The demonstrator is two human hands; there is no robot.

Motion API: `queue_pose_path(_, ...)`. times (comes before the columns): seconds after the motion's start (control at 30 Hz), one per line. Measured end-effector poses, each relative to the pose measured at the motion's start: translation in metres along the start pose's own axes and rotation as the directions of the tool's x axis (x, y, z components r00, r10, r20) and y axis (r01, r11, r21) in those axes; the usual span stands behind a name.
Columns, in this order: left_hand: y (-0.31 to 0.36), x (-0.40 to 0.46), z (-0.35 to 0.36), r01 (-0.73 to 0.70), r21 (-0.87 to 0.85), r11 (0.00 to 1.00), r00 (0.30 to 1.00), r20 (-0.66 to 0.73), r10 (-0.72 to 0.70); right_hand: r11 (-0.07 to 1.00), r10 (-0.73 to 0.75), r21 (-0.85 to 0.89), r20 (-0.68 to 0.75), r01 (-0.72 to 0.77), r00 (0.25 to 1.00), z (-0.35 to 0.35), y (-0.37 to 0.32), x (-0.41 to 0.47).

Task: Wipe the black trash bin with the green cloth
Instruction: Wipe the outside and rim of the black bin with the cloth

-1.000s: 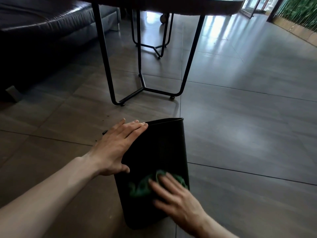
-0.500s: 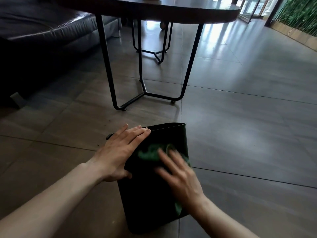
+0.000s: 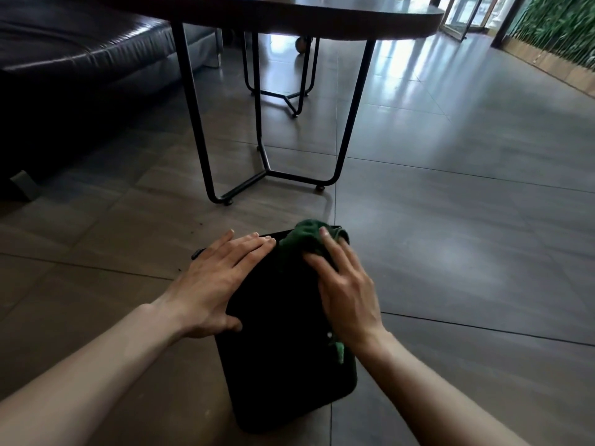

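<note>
The black trash bin (image 3: 283,349) lies on its side on the tiled floor, its far edge pointing toward the table. My left hand (image 3: 219,281) rests flat on the bin's upper left side, fingers spread, holding nothing. My right hand (image 3: 346,288) presses the green cloth (image 3: 304,236) against the bin's top surface near the far edge. The cloth bunches out ahead of my fingers, and a small green tail shows below my wrist. Most of the cloth is hidden under the palm.
A round dark table (image 3: 289,11) on thin black metal legs (image 3: 196,123) stands just beyond the bin. A dark leather sofa (image 3: 74,59) fills the far left. Open tiled floor (image 3: 467,220) stretches to the right, toward a green plant wall (image 3: 560,24).
My right hand has slid the green cloth along the bin, from near its close end to the far edge. My left hand has stayed in place on the bin.
</note>
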State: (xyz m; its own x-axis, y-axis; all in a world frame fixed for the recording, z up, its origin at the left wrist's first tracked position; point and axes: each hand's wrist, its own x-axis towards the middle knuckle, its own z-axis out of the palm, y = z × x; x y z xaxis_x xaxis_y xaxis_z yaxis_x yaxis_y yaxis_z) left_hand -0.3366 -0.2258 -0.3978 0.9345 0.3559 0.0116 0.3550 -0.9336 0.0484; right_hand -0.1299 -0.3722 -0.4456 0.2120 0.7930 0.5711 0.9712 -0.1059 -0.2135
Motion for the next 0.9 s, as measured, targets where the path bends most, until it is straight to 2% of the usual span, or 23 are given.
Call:
queue_pose_path(0.07,0.000,0.000,0.001,-0.001,0.007,1.000,1.000,-0.009,0.001,0.971,-0.236,-0.026,0.061,0.238,0.970,0.013,-0.003,-0.030)
queue_pose_path(0.13,0.002,0.000,0.001,-0.014,0.003,1.000,1.000,-0.026,0.014,0.861,-0.503,0.017,0.178,0.508,0.846,0.024,-0.004,-0.079)
queue_pose_path(0.17,0.003,0.000,0.000,-0.018,0.003,1.000,1.000,-0.022,0.018,0.797,-0.590,0.023,0.241,0.604,0.770,0.027,-0.004,-0.102)
queue_pose_path(0.23,0.004,-0.001,0.001,-0.020,0.010,1.000,1.000,-0.017,0.020,0.688,-0.680,-0.013,0.336,0.725,0.652,0.027,-0.005,-0.126)
queue_pose_path(0.27,0.004,-0.001,0.001,-0.021,0.020,1.000,1.000,-0.018,0.021,0.669,-0.691,-0.016,0.354,0.743,0.630,0.024,-0.004,-0.124)
queue_pose_path(0.3,0.004,-0.001,0.000,-0.021,0.029,0.999,1.000,-0.015,0.022,0.695,-0.676,-0.004,0.337,0.719,0.655,0.021,-0.005,-0.114)
queue_pose_path(0.33,0.004,-0.001,0.001,-0.022,0.029,0.999,1.000,-0.019,0.022,0.760,-0.626,0.015,0.283,0.649,0.727,0.017,-0.006,-0.098)
queue_pose_path(0.4,0.004,-0.001,0.001,-0.022,0.003,1.000,0.999,-0.037,0.022,0.924,-0.382,0.041,0.126,0.380,0.915,0.009,-0.012,-0.055)
queue_pose_path(0.43,0.005,-0.001,0.000,-0.023,-0.003,1.000,0.999,-0.029,0.023,0.974,-0.226,0.038,0.054,0.224,0.973,0.006,-0.015,-0.032)
queue_pose_path(0.47,0.004,-0.001,0.000,-0.021,-0.005,1.000,1.000,-0.016,0.021,0.995,-0.090,0.033,0.003,0.090,0.996,0.004,-0.021,-0.013)
queue_pose_path(0.5,0.004,-0.001,0.000,-0.014,-0.012,1.000,1.000,-0.010,0.014,0.999,-0.022,0.025,-0.024,0.022,0.999,0.004,-0.026,-0.001)
queue_pose_path(0.53,0.003,-0.001,0.001,-0.006,-0.021,1.000,1.000,-0.009,0.005,1.000,-0.028,0.011,-0.026,0.029,0.999,0.007,-0.031,0.003)
queue_pose_path(0.6,0.003,0.000,0.002,-0.006,-0.031,0.999,0.999,-0.032,0.005,0.975,-0.219,-0.012,0.029,0.220,0.975,0.017,-0.033,-0.017)
queue_pose_path(0.63,0.003,0.000,0.004,-0.013,-0.030,0.999,0.998,-0.055,0.011,0.934,-0.358,0.009,0.074,0.358,0.931,0.021,-0.030,-0.036)
queue_pose_path(0.7,0.003,0.000,0.004,-0.022,-0.023,0.999,0.998,-0.062,0.021,0.807,-0.587,0.057,0.185,0.588,0.788,0.027,-0.021,-0.082)
queue_pose_path(0.77,0.002,0.000,0.004,-0.019,-0.003,1.000,1.000,-0.020,0.019,0.686,-0.697,0.019,0.303,0.727,0.650,0.024,-0.007,-0.112)
queue_pose_path(0.8,0.002,-0.001,0.005,-0.017,0.009,1.000,1.000,-0.018,0.017,0.649,-0.716,0.007,0.344,0.761,0.608,0.021,0.002,-0.115)
queue_pose_path(0.83,0.002,0.000,0.004,-0.017,0.018,1.000,1.000,-0.022,0.018,0.657,-0.705,0.003,0.357,0.754,0.613,0.017,0.009,-0.110)
queue_pose_path(0.87,0.001,0.000,0.004,-0.018,0.021,1.000,1.000,-0.024,0.018,0.710,-0.667,0.011,0.333,0.704,0.667,0.012,0.014,-0.100)
queue_pose_path(0.9,0.002,0.001,0.004,-0.017,0.017,1.000,1.000,-0.022,0.017,0.793,-0.587,0.018,0.294,0.609,0.755,0.006,0.018,-0.086)
